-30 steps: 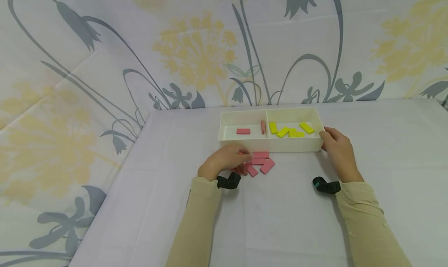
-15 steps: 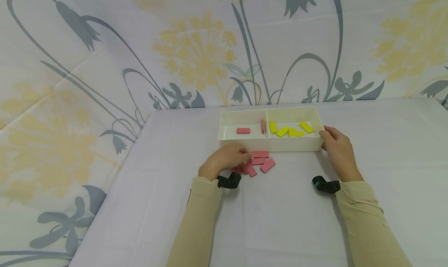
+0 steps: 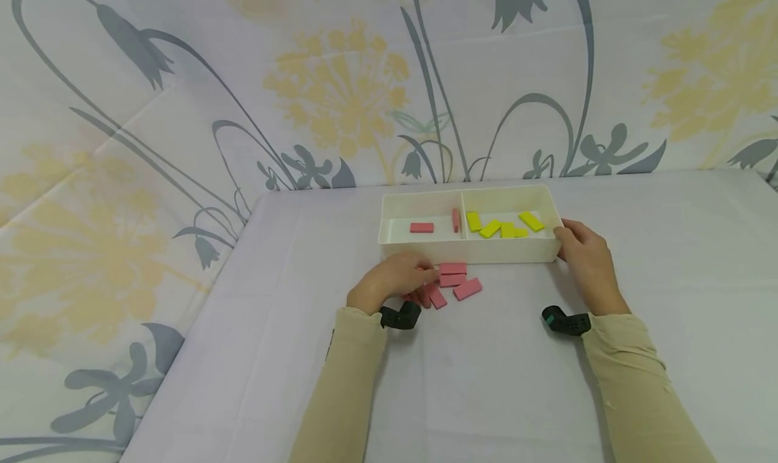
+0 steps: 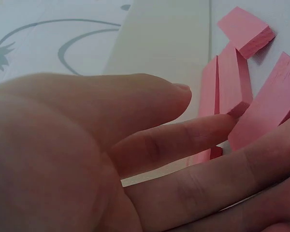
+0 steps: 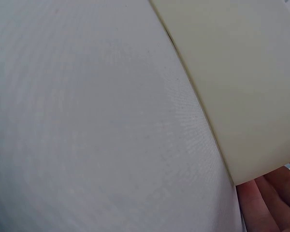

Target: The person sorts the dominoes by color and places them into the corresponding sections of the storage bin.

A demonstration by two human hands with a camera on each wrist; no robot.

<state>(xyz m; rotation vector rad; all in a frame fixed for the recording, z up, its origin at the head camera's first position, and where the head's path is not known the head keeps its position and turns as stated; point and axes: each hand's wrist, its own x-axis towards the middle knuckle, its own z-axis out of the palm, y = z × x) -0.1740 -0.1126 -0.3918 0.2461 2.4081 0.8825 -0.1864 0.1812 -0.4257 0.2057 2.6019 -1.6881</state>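
Several pink blocks (image 3: 468,289) lie loosely on the white cloth, just in front of a white two-compartment box (image 3: 486,252). My left hand (image 3: 394,276) is at the left side of these blocks, partly covering some. In the left wrist view its fingers (image 4: 203,191) are fairly straight and touch or nearly touch a pink block (image 4: 268,104); the thumb stands apart, with nothing pinched. At the box's front right corner, my right hand (image 3: 588,267) grips the wall, with its fingers (image 5: 275,203) around the right end. One pink block (image 3: 422,227) lies flat in the left compartment.
Another pink block (image 3: 456,220) leans against the divider inside the left compartment. Several yellow blocks (image 3: 490,229) lie in the right compartment. Behind the box rises a flower-patterned cloth (image 3: 340,92). White cloth (image 3: 480,382) covers the tabletop.
The left hand has shifted slightly to the right, and a few pink blocks beside it have slid and turned a little. The right hand and the box have stayed in place.
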